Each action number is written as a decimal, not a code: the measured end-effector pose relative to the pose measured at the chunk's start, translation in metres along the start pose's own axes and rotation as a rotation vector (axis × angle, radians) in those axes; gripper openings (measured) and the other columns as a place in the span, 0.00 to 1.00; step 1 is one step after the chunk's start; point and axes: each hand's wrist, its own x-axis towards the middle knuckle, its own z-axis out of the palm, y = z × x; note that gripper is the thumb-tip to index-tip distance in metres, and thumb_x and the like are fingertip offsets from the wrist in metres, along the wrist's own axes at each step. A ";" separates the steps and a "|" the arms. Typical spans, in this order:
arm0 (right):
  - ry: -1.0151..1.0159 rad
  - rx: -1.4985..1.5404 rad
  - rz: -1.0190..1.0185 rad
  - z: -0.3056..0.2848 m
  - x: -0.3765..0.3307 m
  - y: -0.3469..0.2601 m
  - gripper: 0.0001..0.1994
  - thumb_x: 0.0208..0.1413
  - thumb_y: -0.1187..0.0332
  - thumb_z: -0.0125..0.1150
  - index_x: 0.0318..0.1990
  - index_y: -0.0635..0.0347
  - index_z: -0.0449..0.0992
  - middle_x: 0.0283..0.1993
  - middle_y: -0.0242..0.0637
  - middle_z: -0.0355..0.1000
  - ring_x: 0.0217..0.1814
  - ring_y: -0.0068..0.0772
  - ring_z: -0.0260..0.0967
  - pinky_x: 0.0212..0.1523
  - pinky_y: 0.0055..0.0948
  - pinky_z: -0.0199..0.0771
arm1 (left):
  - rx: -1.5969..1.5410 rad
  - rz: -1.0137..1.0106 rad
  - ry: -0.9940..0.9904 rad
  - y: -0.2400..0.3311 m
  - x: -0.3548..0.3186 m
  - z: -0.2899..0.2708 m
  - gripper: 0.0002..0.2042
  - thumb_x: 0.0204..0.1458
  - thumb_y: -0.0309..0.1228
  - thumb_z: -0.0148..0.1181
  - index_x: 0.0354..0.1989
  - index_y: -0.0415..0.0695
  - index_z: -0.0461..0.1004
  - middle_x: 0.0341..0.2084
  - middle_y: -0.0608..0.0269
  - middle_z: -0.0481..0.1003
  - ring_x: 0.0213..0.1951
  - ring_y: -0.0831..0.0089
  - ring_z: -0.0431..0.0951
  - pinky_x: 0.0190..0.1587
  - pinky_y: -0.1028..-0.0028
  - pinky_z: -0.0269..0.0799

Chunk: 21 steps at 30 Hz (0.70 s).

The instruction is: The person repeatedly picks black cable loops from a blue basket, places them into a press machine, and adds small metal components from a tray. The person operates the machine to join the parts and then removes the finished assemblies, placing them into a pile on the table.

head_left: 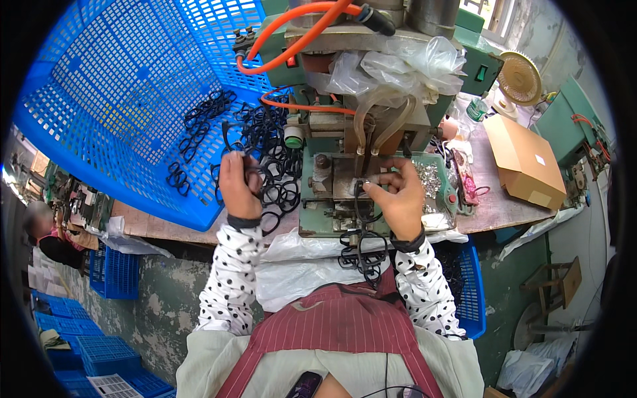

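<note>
My right hand pinches a black eyeglass frame between thumb and fingers. The frame is at the metal work block of a green bench machine, just below its upright tool. My left hand is at the right rim of a large blue basket, its fingers curled round another black eyeglass frame. Its grip is partly hidden behind the fingers. Beside that hand lies a heap of similar frames. Several more frames hang at the table's front edge, above my apron.
The blue basket leans over the table's left side. Orange hoses loop round the machine. Small metal parts fill a tray at its right, near a cardboard box. Another blue basket stands below at right.
</note>
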 end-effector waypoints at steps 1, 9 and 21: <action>0.005 -0.055 0.015 0.003 0.001 -0.006 0.20 0.43 0.77 0.67 0.46 0.66 0.69 0.32 0.34 0.75 0.33 0.20 0.71 0.31 0.20 0.66 | 0.044 0.011 0.062 0.002 -0.013 0.008 0.06 0.62 0.34 0.50 0.38 0.46 0.68 0.27 0.69 0.70 0.22 0.84 0.62 0.21 0.82 0.55; 0.038 0.207 -0.029 0.018 0.005 0.012 0.29 0.41 0.79 0.68 0.52 0.66 0.61 0.31 0.39 0.75 0.30 0.21 0.71 0.33 0.19 0.70 | 0.593 1.083 -0.669 0.004 -0.069 0.051 0.17 0.45 0.18 0.55 0.47 0.39 0.71 0.39 0.52 0.76 0.40 0.56 0.78 0.44 0.62 0.72; 0.119 0.172 -0.087 0.021 0.002 0.007 0.28 0.42 0.80 0.67 0.54 0.67 0.62 0.31 0.43 0.77 0.30 0.21 0.72 0.31 0.20 0.71 | 0.676 0.926 -0.569 0.020 -0.064 0.058 0.21 0.42 0.15 0.55 0.49 0.39 0.73 0.46 0.52 0.75 0.47 0.54 0.76 0.53 0.61 0.70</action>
